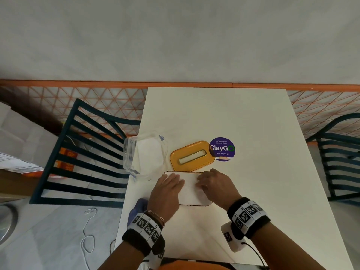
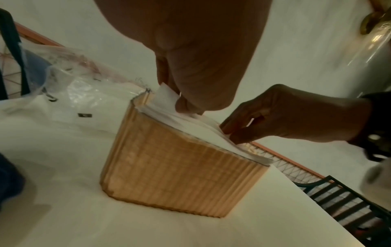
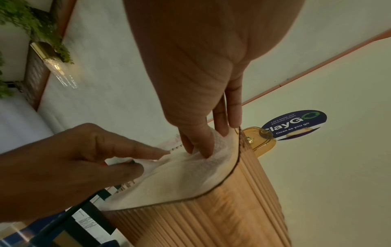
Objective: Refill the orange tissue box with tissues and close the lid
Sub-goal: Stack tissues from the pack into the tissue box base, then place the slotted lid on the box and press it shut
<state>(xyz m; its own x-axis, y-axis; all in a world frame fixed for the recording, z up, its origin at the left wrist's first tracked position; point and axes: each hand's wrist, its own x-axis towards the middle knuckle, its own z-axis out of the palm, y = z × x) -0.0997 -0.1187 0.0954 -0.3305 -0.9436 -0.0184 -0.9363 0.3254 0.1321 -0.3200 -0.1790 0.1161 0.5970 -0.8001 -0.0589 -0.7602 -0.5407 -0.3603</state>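
The ribbed orange tissue box (image 1: 194,205) stands lidless near the table's front, filled to the rim with a white tissue stack (image 1: 190,189). My left hand (image 1: 175,180) lies flat on the stack's left side, its fingertips (image 2: 186,105) pressing down by the box's (image 2: 175,175) corner. On the stack's right, my right hand (image 1: 202,184) pushes the tissues (image 3: 180,180) down inside the box (image 3: 243,208) wall with straight fingers (image 3: 203,148). The orange lid (image 1: 191,155), slot up, lies flat just behind the box.
A clear plastic wrapper (image 1: 145,156) with more tissues lies to the box's left at the table (image 1: 253,117) edge. A round purple sticker (image 1: 222,149) is beside the lid. Dark slatted chairs (image 1: 83,152) stand on both sides. A blue object (image 1: 138,209) sits by my left wrist.
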